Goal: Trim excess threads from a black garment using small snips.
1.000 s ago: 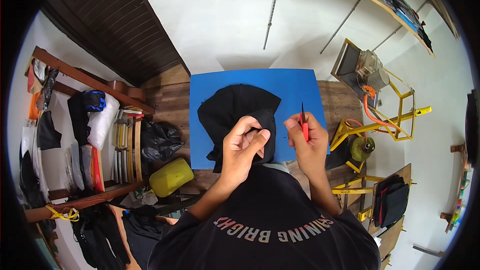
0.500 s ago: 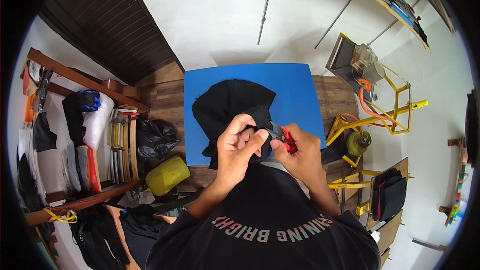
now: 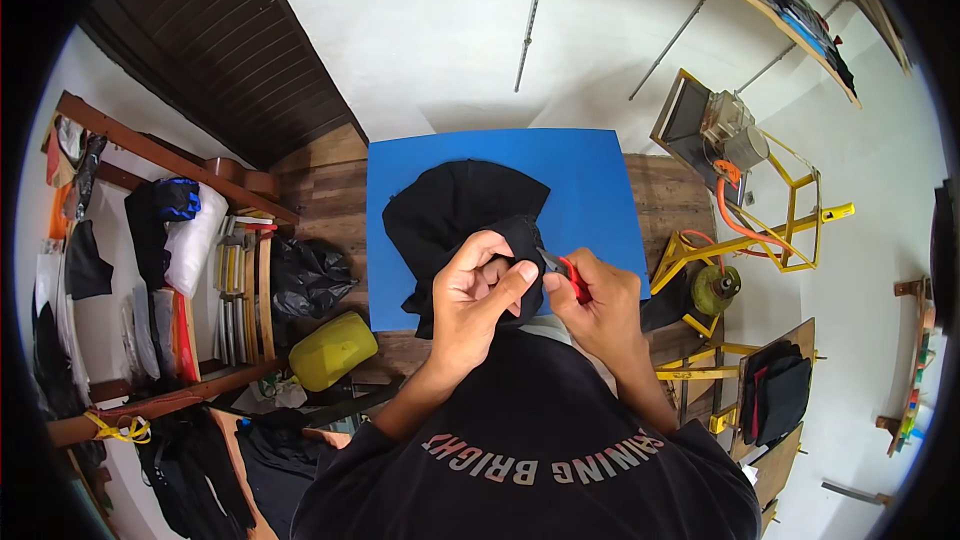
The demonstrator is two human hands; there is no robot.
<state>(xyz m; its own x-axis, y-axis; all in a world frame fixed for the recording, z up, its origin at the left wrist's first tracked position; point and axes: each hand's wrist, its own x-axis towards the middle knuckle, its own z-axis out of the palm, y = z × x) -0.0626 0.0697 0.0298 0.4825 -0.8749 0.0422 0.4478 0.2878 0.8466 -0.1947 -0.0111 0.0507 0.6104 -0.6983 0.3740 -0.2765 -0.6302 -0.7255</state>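
Note:
A black cloth piece (image 3: 460, 202) lies bunched on the blue tabletop (image 3: 590, 180), its near edge lifted. My left hand (image 3: 478, 290) pinches that edge between thumb and fingers. On the other side, my right hand (image 3: 595, 305) grips small scissors with red handles (image 3: 577, 280). Their blades point up and left, against the cloth edge beside my left fingertips. Whether the blades are apart or together is hard to make out. Part of the cloth is hidden behind my left hand.
At left stands a wooden shelf (image 3: 160, 408) with cloth, bags and frames. A black plastic bag (image 3: 310, 275) and a yellow-green container (image 3: 335, 350) sit between it and the table. At right are a yellow metal frame (image 3: 740, 240) and a board with folded black cloth (image 3: 780, 395).
The scissors have turned slightly, and their blades show less brightly against the cloth. Both hands stay almost in place.

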